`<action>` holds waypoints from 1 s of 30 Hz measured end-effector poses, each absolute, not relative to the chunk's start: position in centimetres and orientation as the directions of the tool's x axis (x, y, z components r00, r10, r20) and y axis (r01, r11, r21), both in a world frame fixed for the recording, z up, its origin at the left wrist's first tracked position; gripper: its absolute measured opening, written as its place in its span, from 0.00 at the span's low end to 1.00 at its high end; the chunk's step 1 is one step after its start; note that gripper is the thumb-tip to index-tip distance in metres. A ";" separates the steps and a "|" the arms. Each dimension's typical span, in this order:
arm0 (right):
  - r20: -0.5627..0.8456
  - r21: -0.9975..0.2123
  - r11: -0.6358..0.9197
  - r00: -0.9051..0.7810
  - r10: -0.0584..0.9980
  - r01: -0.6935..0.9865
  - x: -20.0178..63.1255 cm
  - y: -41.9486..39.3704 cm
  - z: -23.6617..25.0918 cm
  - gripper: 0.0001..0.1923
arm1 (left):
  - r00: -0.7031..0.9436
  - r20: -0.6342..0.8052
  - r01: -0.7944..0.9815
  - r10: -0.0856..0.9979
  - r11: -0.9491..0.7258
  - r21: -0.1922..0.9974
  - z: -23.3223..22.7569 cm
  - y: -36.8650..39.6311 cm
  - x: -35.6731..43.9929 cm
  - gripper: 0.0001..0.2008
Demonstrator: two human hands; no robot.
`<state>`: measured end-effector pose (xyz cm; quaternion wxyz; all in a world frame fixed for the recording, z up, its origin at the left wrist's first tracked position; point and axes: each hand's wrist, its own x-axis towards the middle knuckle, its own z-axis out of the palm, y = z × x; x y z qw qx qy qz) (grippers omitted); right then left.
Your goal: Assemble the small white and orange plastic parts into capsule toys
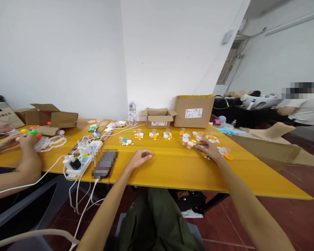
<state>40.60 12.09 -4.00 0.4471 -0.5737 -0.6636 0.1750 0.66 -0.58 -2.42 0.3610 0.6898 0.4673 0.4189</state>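
Observation:
My left hand (139, 159) rests on the yellow tabletop near its front edge. Its fingers are loosely curled, with a gap to the thumb and nothing visible between them. Further right, my right hand (209, 150) reaches among small plastic parts. Its fingertips are closed at the edge of a white and yellow plastic piece (190, 144); the hand partly hides the contact. Loose white parts (219, 150) and a yellow ring (228, 157) lie just beyond this hand. Small groups of parts, including a yellow piece (155, 136) and a teal piece (125, 140), stretch in a row toward the back.
An open carton (159, 120), a larger box (193, 113) and a bottle (132, 113) stand along the wall. Left of me are a phone (105, 164) and a power strip (80, 166) with trailing cables. Another person's hands (27, 139) hold colourful pieces at far left.

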 end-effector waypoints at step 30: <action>0.412 -0.693 0.327 -0.018 0.911 0.643 37.1 7.2 -3.9 0.11 | 0.252 0.329 0.432 0.910 -0.409 0.803 -2.0 -0.4 0.8 0.09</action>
